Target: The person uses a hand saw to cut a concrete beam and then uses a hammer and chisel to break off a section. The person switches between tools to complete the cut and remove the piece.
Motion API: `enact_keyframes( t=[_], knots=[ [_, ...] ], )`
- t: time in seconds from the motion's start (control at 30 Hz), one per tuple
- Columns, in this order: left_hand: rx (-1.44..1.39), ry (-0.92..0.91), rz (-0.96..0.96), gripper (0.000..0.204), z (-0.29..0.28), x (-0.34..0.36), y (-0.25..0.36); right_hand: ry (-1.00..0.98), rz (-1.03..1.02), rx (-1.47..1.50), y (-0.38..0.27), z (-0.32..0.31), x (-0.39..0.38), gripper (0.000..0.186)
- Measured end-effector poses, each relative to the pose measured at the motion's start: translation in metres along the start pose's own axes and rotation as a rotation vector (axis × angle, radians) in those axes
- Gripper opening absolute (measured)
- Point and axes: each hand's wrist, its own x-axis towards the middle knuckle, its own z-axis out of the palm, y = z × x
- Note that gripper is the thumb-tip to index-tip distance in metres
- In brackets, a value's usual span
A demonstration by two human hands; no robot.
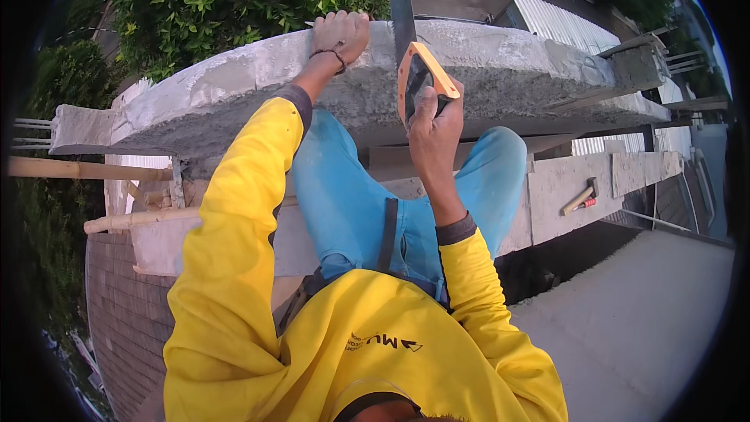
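My right hand (437,117) is closed round the orange-and-black handle of a handsaw (418,78). Its long dark blade (399,0) points away from me, across a rough grey concrete beam (211,90) and past its far edge. To the left of the saw, my left hand (341,35) lies on top of the beam, fingers bent over the far edge and gripping it. A small pale pointed thing (310,23) shows beside this hand; I cannot make out what it is. The fingertips of the left hand are hidden behind the edge.
My knees in blue trousers (336,187) are against the beam. A wooden-handled hammer (579,198) lies on a grey board (558,187) to the right, beside a small red item (586,204). Bamboo poles (86,168) stick out at left. Leafy branches (234,0) grow beyond the beam.
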Motion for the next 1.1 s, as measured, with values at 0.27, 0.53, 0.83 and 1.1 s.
enact_keyframes(
  t=[0.27, 0.53, 0.83, 1.1],
  knots=[
    [-0.014, 0.258, 0.187, 0.046, 0.009, -0.017, -0.019, -0.165, -0.016, 0.270, -0.014, -0.020, 0.018, 0.064],
    [-0.067, 0.214, 0.105, 0.047, -0.001, -0.024, -0.013, -0.208, 0.043, 0.229, 0.008, -0.040, -0.018, 0.076],
    [-0.119, 0.257, 0.150, 0.047, 0.003, -0.022, -0.020, -0.108, -0.134, 0.007, 0.004, -0.052, -0.093, 0.067],
    [-0.096, 0.181, 0.148, 0.043, -0.001, -0.020, -0.017, 0.026, 0.041, 0.084, 0.002, -0.002, -0.040, 0.064]
  ],
)
